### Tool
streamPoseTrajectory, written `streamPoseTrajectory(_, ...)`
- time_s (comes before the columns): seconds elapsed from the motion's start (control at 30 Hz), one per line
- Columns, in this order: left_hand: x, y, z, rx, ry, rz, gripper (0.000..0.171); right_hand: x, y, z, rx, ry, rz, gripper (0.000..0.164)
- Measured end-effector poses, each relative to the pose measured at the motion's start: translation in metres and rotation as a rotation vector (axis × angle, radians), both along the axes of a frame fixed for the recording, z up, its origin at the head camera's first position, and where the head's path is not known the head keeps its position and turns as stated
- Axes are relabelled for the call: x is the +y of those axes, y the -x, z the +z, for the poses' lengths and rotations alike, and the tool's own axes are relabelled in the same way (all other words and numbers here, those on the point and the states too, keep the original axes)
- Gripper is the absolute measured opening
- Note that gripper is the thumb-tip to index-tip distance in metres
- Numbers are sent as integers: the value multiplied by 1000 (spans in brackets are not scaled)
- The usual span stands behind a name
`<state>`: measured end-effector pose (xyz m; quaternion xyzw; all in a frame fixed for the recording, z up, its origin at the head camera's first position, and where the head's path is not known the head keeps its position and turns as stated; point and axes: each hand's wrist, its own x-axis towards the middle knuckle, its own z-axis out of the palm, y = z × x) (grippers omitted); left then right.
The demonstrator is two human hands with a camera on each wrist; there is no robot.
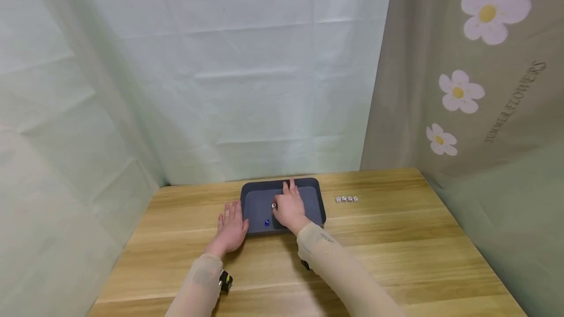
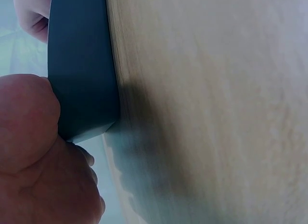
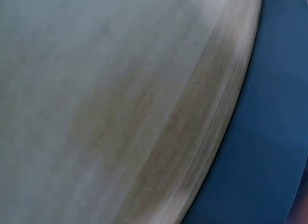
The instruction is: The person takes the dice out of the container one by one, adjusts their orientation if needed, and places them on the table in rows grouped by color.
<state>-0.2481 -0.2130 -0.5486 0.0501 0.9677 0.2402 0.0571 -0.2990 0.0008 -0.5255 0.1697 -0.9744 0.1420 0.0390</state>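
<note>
A dark grey rectangular tray (image 1: 257, 204) lies near the table's back edge in the head view. My right hand (image 1: 291, 209) reaches over it and pinches a small white die (image 1: 274, 205) between thumb and index finger, its other fingers extended toward the far wall. Inside the tray, left of that hand, lies a blue die (image 1: 267, 222). With fingers straight, my left hand (image 1: 231, 231) rests against the tray's left side. The left wrist view shows this hand's thumb (image 2: 29, 123) at the tray's rim. Only the tray's outer wall (image 3: 255, 137) fills the right wrist view's edge.
Several white dice (image 1: 346, 199) stand in a short row on the wooden table (image 1: 396, 243), right of the tray. Pale curtains (image 1: 264, 72) hang behind the table and at both sides, the right one printed with white flowers (image 1: 458, 92).
</note>
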Motion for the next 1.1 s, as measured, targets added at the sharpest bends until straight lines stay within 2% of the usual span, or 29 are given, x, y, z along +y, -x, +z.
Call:
streamPoseTrajectory(0.17,4,4,3,10,6,-5,76,3,1,3,10,7,2,13)
streamPoseTrajectory(0.37,7,7,0,-14,2,-14,77,7,1,1,10,37,11,16)
streamPoseTrajectory(0.5,8,4,-3,2,-1,-17,76,10,-3,0,5,129,56,15)
streamPoseTrajectory(0.67,12,2,6,3,-13,-22,75,23,-8,12,-35,252,108,15)
streamPoseTrajectory(0.73,10,3,9,-6,-7,-18,75,28,-7,17,-46,277,120,15)
streamPoseTrajectory(0.93,3,9,2,-31,21,-15,76,47,-2,23,-45,330,134,17)
streamPoseTrajectory(1.1,0,6,2,-41,6,-9,77,67,2,22,-36,388,140,19)
